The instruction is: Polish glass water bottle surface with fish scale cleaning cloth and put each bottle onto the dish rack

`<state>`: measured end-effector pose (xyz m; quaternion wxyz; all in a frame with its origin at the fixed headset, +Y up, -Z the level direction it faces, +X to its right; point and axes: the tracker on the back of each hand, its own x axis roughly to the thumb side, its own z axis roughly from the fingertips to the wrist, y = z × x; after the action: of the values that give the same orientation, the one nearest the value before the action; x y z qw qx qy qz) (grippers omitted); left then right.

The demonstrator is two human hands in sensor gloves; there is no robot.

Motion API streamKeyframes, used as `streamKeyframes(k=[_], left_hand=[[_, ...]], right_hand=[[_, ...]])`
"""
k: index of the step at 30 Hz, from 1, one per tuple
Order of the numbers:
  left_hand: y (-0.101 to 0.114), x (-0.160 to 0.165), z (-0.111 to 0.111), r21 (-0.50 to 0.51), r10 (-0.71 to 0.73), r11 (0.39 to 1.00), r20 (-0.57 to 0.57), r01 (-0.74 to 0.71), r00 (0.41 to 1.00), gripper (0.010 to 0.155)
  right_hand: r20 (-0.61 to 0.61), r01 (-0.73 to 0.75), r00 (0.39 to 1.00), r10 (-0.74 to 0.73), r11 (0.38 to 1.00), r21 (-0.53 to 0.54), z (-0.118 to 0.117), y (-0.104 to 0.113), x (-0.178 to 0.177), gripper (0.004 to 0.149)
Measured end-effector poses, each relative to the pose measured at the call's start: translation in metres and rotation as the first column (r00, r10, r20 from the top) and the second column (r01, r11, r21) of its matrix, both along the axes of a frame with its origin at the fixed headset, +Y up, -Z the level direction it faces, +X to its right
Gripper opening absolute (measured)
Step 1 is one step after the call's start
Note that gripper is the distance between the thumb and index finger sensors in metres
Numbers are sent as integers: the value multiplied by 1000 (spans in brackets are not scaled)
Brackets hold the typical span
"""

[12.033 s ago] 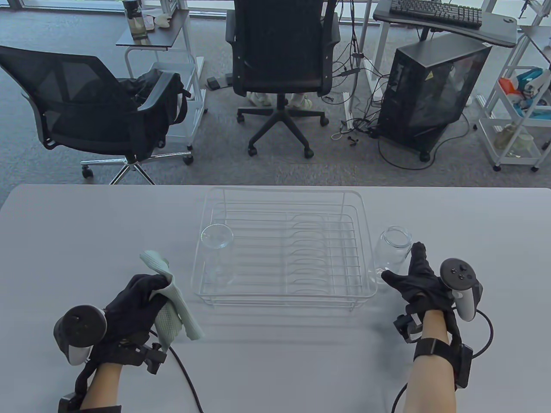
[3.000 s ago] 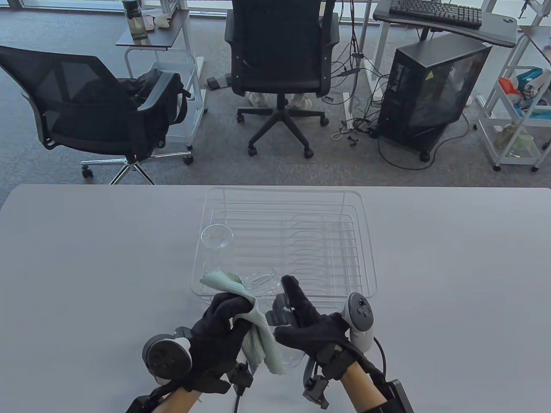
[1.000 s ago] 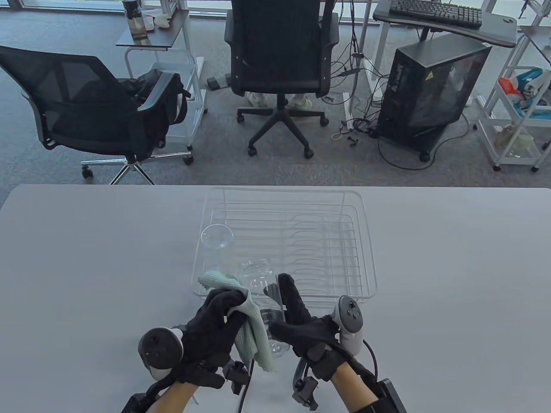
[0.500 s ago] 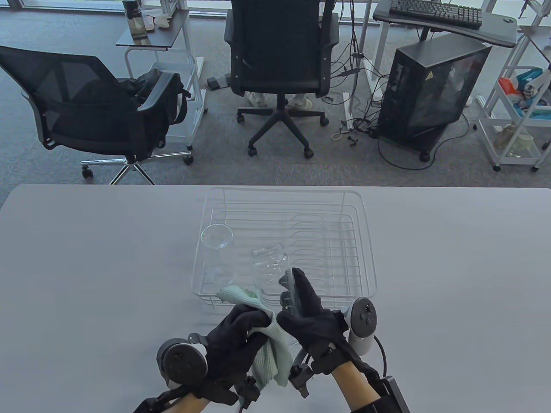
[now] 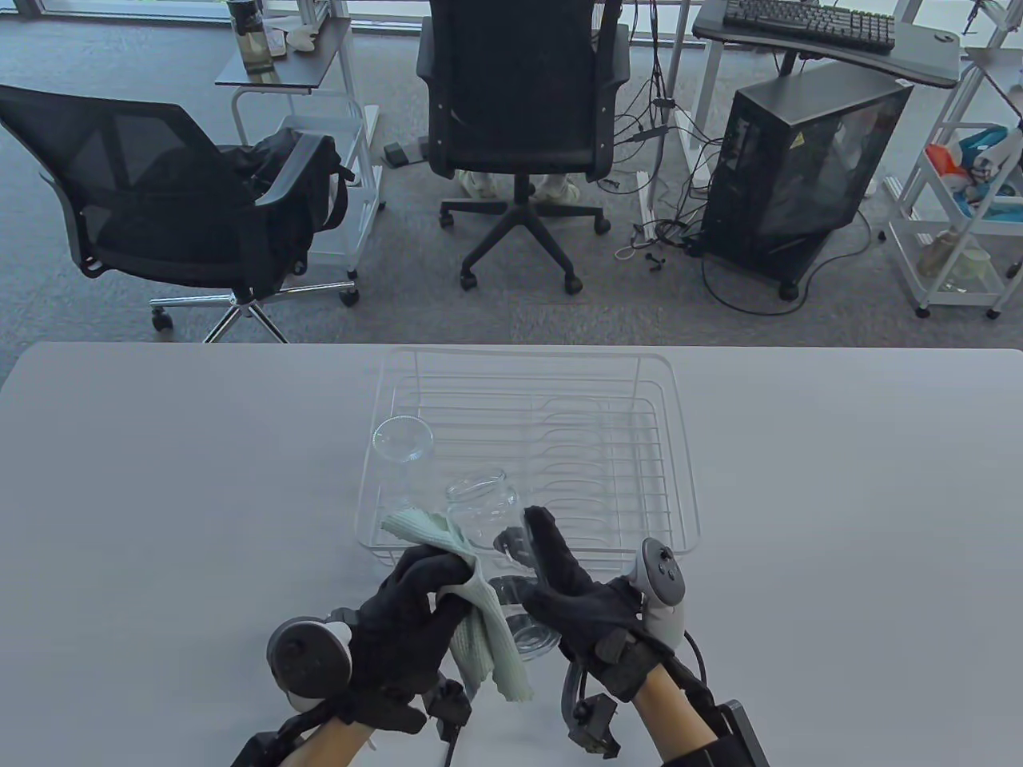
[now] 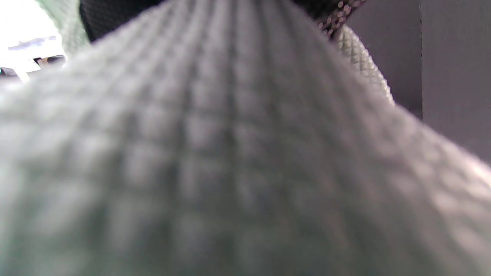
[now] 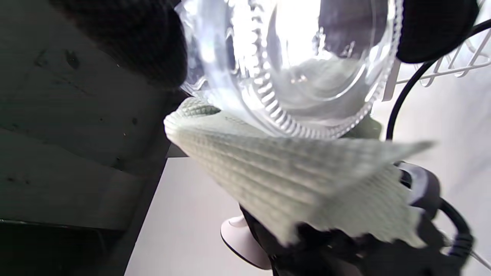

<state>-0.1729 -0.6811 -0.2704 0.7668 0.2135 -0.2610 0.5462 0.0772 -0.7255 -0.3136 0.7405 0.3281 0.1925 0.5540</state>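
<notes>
Left hand (image 5: 404, 619): curled tight round the cloth (image 5: 479, 631), low at the middle of the table (image 5: 160, 479), just in front of the rack (image 5: 687, 511).
Cloth: pale green, waffle-textured; one corner sticks up above the knuckles, the rest hangs below the hand, pressed against the side of the held bottle (image 5: 487, 519). In the left wrist view it fills nearly the whole frame, blurred, and hides everything behind it.
Right hand (image 5: 571, 595): wrapped round the held bottle, fingers up along its right side, thumb across the lower part.
Held bottle: clear glass, lifted off the table and tilted, open mouth toward the rack, base toward the person. It sits between the two hands, over the rack's near rim. In the right wrist view its ribbed base is close to the lens, with the cloth just under it.
Second bottle (image 5: 402, 455): clear glass, upright in the rack's left part, well clear of both hands.
Rack: white wire, at the table's middle; its near rail is partly covered by the hands and the held bottle.
Beyond the table: two black office chairs (image 5: 511, 120), a black computer tower (image 5: 799, 168) with cables trailing on the carpet, a white shelf trolley (image 5: 959, 224) at the right, a keyboard (image 5: 807, 24) on a desk, a small side table (image 5: 288, 56) at the left.
</notes>
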Motion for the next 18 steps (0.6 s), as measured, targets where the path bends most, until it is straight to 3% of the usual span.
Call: streamKeyframes(k=[4, 8, 15, 18], left_hand=[[2, -9, -5, -18, 44, 999, -27, -44, 999, 40], [3, -16, -14, -50, 81, 995, -42, -83, 996, 40], [2, -14, -8, -37, 76, 996, -48, -77, 996, 40], [3, -14, -8, -38, 76, 996, -48, -78, 996, 40]], right_hand=[[-64, -50, 997, 54, 997, 62, 2, 0, -4, 88], [-104, -43, 993, 52, 995, 85, 4, 2, -7, 85], [-99, -114, 987, 127, 986, 126, 9, 1, -14, 95], [-36, -133, 990, 140, 982, 135, 12, 3, -15, 100]])
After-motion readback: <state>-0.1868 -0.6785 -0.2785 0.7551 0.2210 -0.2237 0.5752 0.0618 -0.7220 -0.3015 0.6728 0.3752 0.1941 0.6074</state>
